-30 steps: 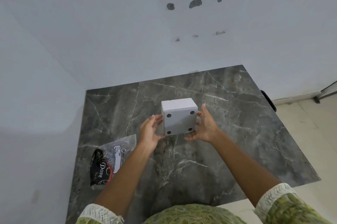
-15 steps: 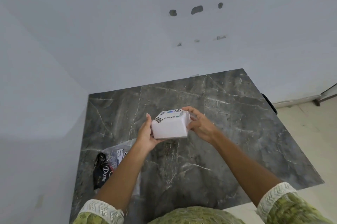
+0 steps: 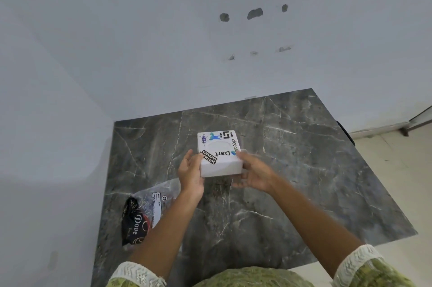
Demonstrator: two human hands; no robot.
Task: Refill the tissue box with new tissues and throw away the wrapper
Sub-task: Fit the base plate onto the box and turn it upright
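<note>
A white square tissue box with stickers on its top sits upright near the middle of the dark marble table. Its round top opening shows no tissue. My left hand grips the box's near-left corner and my right hand holds its near-right side. A clear plastic wrapper with black "Dove" print lies on the table at the near left, apart from both hands.
The table stands in a corner, with white walls behind it and to the left. A dark object pokes out at the table's right edge. Pale tiled floor lies to the right.
The box was bottom-up a second ago, showing its rubber feet. Both hands turned it over, and now its sticker-covered top faces up, lower toward the table.
</note>
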